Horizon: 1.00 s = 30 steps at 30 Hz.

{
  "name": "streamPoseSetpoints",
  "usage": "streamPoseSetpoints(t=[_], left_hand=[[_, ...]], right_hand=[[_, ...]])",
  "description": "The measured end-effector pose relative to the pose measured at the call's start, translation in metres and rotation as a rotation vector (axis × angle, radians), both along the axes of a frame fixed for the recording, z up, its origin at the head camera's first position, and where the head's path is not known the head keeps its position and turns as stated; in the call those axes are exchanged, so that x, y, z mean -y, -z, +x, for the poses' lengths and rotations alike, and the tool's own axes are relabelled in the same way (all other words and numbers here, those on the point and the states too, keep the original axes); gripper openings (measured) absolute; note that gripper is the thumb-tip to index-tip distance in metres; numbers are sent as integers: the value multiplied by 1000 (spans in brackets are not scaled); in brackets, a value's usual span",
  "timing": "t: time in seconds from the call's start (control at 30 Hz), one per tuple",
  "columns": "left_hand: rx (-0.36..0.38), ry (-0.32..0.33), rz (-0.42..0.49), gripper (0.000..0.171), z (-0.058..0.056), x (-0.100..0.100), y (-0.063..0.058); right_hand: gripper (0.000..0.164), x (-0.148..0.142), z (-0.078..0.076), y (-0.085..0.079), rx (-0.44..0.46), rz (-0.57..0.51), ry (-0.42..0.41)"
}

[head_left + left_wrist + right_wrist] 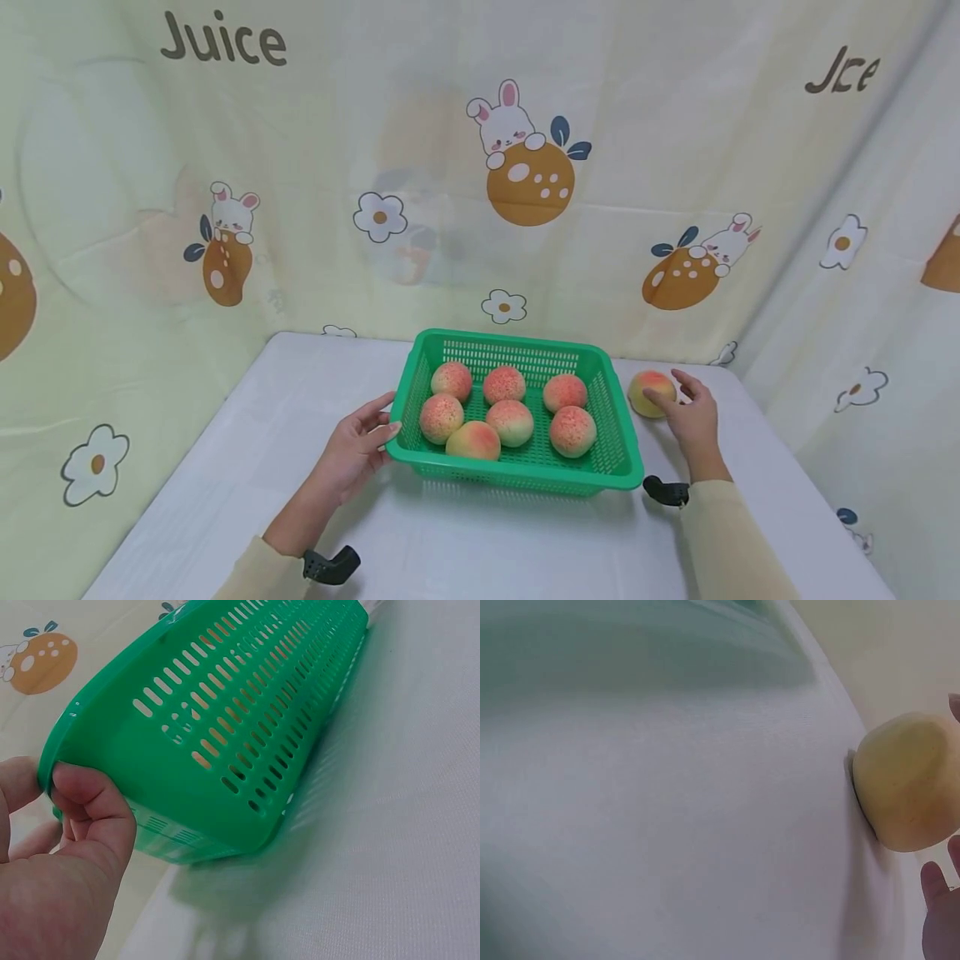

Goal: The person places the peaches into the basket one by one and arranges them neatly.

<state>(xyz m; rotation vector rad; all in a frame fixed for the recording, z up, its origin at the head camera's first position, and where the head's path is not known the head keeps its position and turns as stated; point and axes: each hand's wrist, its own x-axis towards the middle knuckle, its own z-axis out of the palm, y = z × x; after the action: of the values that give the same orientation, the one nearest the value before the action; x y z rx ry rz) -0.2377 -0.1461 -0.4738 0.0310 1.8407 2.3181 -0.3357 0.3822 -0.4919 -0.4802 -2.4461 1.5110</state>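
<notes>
A green plastic basket [525, 477] stands on the table with several red-and-yellow peaches [510, 422] inside. My left hand [355, 450] is at its left end. In the left wrist view the thumb and fingers of that left hand [71, 847] pinch the rim of the basket [97, 742]. To the right of the basket, a lone peach [649, 393] rests on the table. My right hand [693, 419] is beside it, thumb and fingers spread about its near side. The right wrist view shows the peach [907, 784] with the fingertips apart from it; most of that hand is out of frame.
A white cloth covers the table [480, 542]. Behind it hangs a cream curtain [315, 150] printed with rabbits, fruit and flowers, which also closes off both sides. Black wrist straps [330, 566] are on both arms.
</notes>
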Motion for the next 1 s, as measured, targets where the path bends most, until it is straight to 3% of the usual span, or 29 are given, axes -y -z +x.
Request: streamPoseSetpoints(t=[0.3, 0.5, 1.0], left_hand=[[-13, 0, -20, 62, 0, 0, 0], [-9, -3, -10, 62, 0, 0, 0], [-9, -4, -4, 60, -1, 1, 0]], right_hand=[[97, -7, -7, -1, 110, 15, -126], [95, -10, -13, -1, 111, 20, -205], [91, -13, -14, -1, 123, 42, -201]])
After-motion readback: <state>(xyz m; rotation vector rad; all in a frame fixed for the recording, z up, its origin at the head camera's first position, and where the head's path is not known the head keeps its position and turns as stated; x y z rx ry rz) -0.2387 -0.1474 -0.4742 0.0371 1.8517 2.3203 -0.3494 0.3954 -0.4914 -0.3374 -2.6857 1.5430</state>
